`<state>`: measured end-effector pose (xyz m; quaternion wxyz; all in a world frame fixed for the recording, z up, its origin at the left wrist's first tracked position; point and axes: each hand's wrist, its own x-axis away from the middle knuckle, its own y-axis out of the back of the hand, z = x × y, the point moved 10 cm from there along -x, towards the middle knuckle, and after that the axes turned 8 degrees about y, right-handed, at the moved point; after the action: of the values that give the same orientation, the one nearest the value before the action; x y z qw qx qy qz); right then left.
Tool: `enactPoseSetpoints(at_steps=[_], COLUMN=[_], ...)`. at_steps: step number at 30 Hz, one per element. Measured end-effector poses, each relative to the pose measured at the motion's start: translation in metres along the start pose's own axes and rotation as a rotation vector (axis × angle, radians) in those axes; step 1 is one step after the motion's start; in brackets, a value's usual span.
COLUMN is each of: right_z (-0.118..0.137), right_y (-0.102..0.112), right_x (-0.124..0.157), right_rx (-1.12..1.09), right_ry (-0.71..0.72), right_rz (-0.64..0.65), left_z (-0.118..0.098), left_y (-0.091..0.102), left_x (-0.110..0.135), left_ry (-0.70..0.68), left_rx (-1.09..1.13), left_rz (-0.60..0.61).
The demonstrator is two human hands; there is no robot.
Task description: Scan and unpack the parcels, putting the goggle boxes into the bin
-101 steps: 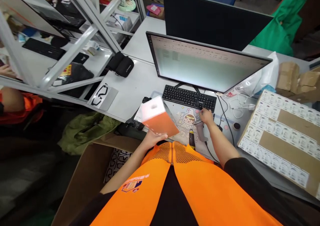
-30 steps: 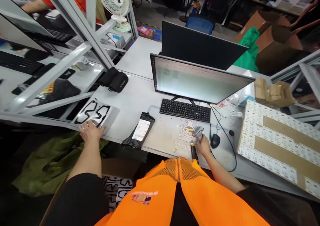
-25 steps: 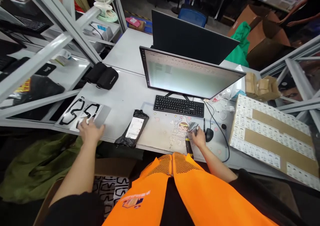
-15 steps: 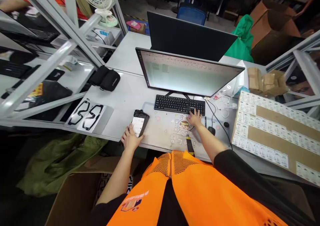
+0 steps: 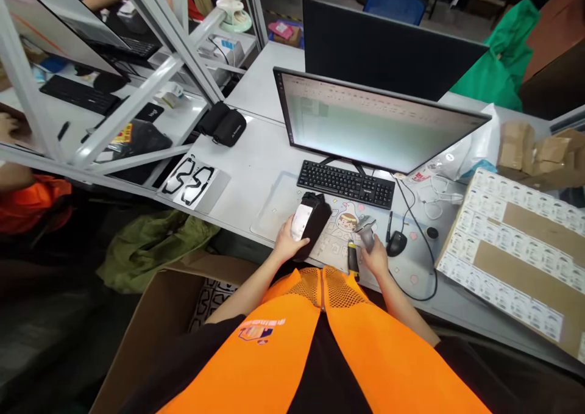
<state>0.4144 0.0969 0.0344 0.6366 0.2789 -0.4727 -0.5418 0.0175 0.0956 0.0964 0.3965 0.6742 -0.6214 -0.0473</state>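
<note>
My left hand [image 5: 287, 243] grips a black plastic parcel [image 5: 314, 222] with a white label, holding it over the printed desk mat [image 5: 340, 222] in front of the keyboard [image 5: 346, 183]. To its right, my right hand [image 5: 377, 257] is closed around the handle of a grey barcode scanner [image 5: 365, 231] whose head points toward the parcel. A black mouse [image 5: 395, 243] lies just right of the scanner, and the lit monitor [image 5: 375, 121] stands behind the keyboard.
A flat packet with black loop print [image 5: 194, 182] lies at the desk's left edge, near a black pouch [image 5: 223, 124]. A label-covered carton [image 5: 516, 243] fills the right. An open cardboard box [image 5: 150, 335] and green cloth [image 5: 150, 246] sit below. Another person's arm [image 5: 13, 176] shows at left.
My left hand left the loop-print packet, took the black parcel and brought it right, before the keyboard. My right hand moved off the keyboard and closed on the scanner.
</note>
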Motion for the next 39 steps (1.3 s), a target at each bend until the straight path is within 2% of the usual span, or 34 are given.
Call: enactPoseSetpoints(at_steps=[2,4,8,10,12,14,18,21,24,26,29,34,39], right_z=[0.007,0.015,0.025,0.027,0.036,0.059,0.137,0.186,0.214,0.221,0.217,0.201,0.200], right_y=[-0.006,-0.004,0.014,0.032,0.057,0.083,0.120,0.124,0.116,0.110,0.107,0.109,0.107], right_x=[0.004,-0.002,-0.017,-0.019,-0.017,-0.011,0.007,0.017,0.020,0.019,0.011,-0.003,-0.005], right_rx=[0.034,0.053,-0.013,-0.077,-0.137,-0.177,-0.087,0.110,0.249,0.297,0.344,0.311,0.259], right_ry=[-0.017,-0.051,-0.104,-0.104,-0.053,0.073,0.434,0.596,0.676,0.699,0.662,0.555,0.564], right_rz=[0.024,0.027,0.067,0.120,0.189,0.294,0.513,0.594,0.637,0.657,0.637,0.604,0.584], left_z=[-0.023,-0.050,-0.104,-0.112,-0.104,-0.088,-0.058,-0.047,-0.032,-0.023,-0.015,-0.014,-0.015], left_y=[-0.021,-0.032,-0.036,-0.041,-0.048,-0.057,-0.066,-0.058,-0.048,-0.045,-0.043,-0.045,-0.044], left_x=[0.001,0.003,0.011,0.011,0.007,0.002,0.001,0.002,0.003,0.004,0.006,0.005,0.003], left_ry=[-0.025,-0.085,-0.314,-0.379,-0.395,-0.391,-0.386,-0.377,-0.327,-0.296,-0.272,-0.264,-0.259], left_rx=[0.162,0.127,-0.334,-0.515,-0.625,-0.690,-0.695,-0.657,-0.642,-0.629,-0.593,-0.528,-0.519], left_rz=[0.060,0.071,-0.065,-0.090,-0.048,0.037,0.162,0.127,0.094,0.088,0.080,0.079,0.080])
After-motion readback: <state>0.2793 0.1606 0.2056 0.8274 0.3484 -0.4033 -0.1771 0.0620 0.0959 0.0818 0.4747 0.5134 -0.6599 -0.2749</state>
